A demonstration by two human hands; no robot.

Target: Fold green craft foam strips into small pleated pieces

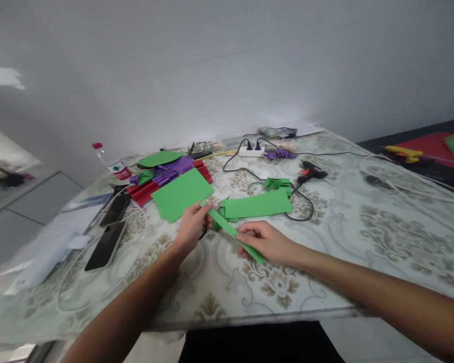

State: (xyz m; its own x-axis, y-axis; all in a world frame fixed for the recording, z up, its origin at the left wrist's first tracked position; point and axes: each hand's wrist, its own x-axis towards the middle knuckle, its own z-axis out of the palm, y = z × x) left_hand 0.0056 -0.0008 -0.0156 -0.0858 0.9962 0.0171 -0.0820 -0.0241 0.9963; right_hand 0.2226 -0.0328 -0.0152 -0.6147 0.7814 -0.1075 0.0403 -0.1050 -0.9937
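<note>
A narrow green strip (227,227), paper or thin foam by its look, slants between my two hands above the patterned tablecloth. My left hand (194,222) pinches its upper left end, and something dark shows below those fingers. Farther down the strip, my right hand (263,240) grips it near the lower end. Just beyond lies a wider green strip (258,203), with small crumpled green pieces (277,184) behind it. Left of that, large green sheets (183,194) rest partly over red and purple pieces.
A black glue gun (310,171) and its cable lie right of the green pieces. A white power strip (251,151) stands near the wall. Two phones (106,245), a bottle (111,162) and a looping white cable occupy the left. A yellow glue gun (404,153) is far right.
</note>
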